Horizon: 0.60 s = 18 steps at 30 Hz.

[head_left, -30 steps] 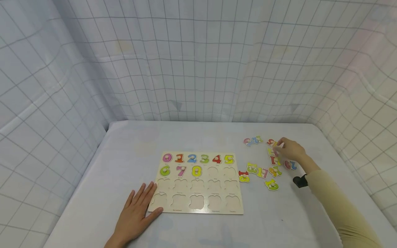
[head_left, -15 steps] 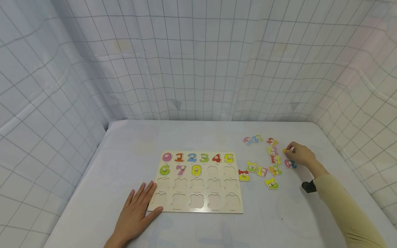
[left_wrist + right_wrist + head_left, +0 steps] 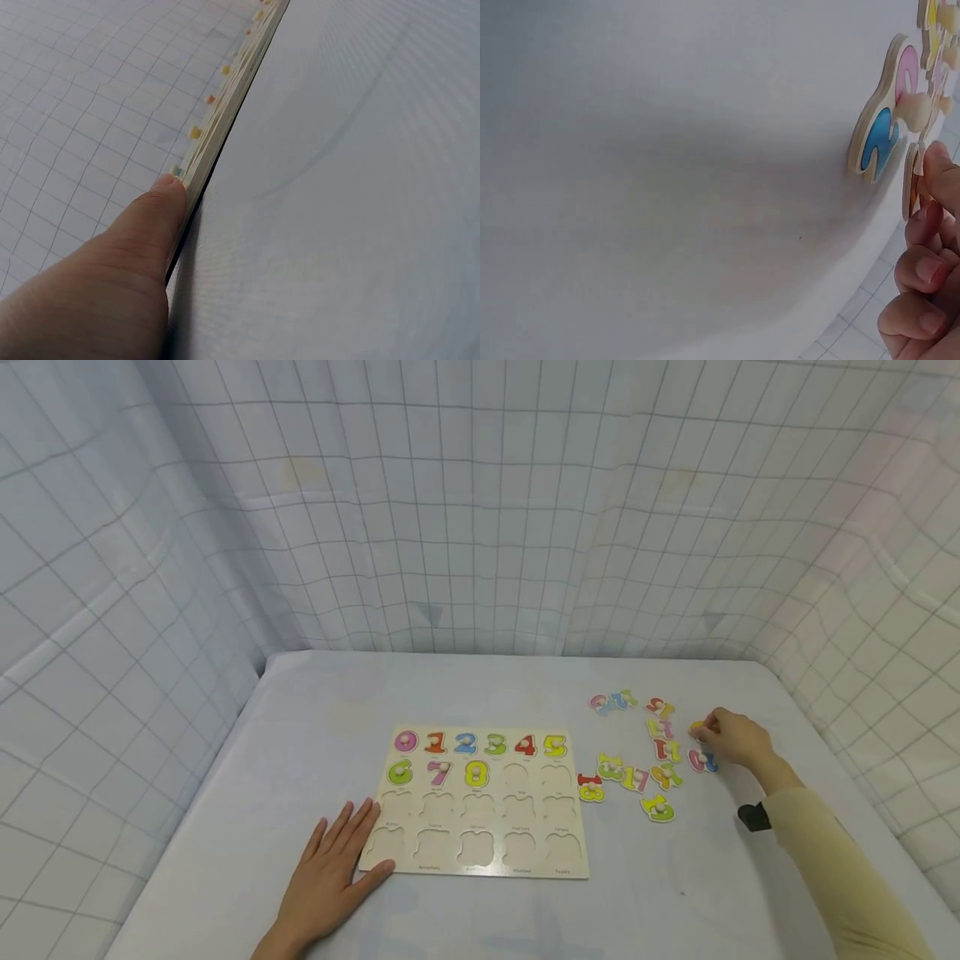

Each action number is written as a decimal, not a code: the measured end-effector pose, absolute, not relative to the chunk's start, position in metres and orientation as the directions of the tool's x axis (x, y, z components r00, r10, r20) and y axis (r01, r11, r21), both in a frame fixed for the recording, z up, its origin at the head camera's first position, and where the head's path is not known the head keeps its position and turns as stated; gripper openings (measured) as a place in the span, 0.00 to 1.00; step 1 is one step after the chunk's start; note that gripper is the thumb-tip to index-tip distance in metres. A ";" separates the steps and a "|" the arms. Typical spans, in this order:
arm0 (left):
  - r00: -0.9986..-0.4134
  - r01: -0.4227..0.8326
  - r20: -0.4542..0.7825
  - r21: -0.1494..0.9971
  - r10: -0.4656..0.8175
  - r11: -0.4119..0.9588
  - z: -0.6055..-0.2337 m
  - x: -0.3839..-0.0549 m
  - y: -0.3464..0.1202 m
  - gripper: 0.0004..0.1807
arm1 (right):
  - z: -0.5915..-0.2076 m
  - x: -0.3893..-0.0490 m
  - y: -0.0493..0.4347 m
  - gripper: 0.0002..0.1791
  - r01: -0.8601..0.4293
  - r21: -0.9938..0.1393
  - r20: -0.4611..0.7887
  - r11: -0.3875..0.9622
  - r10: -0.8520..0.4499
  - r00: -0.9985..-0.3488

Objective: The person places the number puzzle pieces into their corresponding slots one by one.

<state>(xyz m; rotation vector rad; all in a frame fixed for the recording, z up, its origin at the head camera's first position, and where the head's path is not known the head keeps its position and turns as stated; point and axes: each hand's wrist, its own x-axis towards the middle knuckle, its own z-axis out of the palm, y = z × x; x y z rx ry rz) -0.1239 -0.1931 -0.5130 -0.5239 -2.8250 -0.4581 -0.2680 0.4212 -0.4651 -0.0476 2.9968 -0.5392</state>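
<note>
The left hand (image 3: 322,885) lies flat with spread fingers at the lower left corner of a wooden number puzzle board (image 3: 491,872). In the left wrist view its thumb (image 3: 142,240) touches the board's edge (image 3: 229,124). Far to the right, the right hand (image 3: 738,741) pinches a small orange number puzzle piece (image 3: 697,728) between thumb and forefinger. The right wrist view shows that orange piece edge-on, its number mostly hidden by the fingers. Just beside it lies the pink and blue 20 piece (image 3: 877,142) with its wooden knob.
Pieces 0 through 8 fill the board's upper slots. Loose pieces lie right of the board, among them 18 (image 3: 590,788), 13 (image 3: 609,767), 17 (image 3: 635,778), 19 (image 3: 658,808) and 15 (image 3: 660,706). Grid-patterned cloth (image 3: 480,527) surrounds the white table.
The right hand has moved right, away from the 15 and 11 pieces, and now pinches the orange piece above the 20. The left hand has stayed put.
</note>
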 end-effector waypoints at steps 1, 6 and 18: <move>-0.909 0.382 0.280 0.261 0.309 0.887 -0.513 -0.124 -0.193 0.42 | -0.464 -0.268 0.420 0.20 -0.011 -0.348 -0.077 0.937 -0.041 -0.996; -0.904 0.388 0.293 0.258 0.311 0.885 -0.514 -0.124 -0.194 0.42 | -0.460 -0.266 0.397 0.20 -0.028 -0.385 -0.025 0.923 -0.041 -0.999; -0.904 0.393 0.286 0.264 0.317 0.881 -0.513 -0.124 -0.194 0.42 | -0.456 -0.265 0.282 0.18 -0.173 -0.488 0.002 0.855 -0.197 -0.980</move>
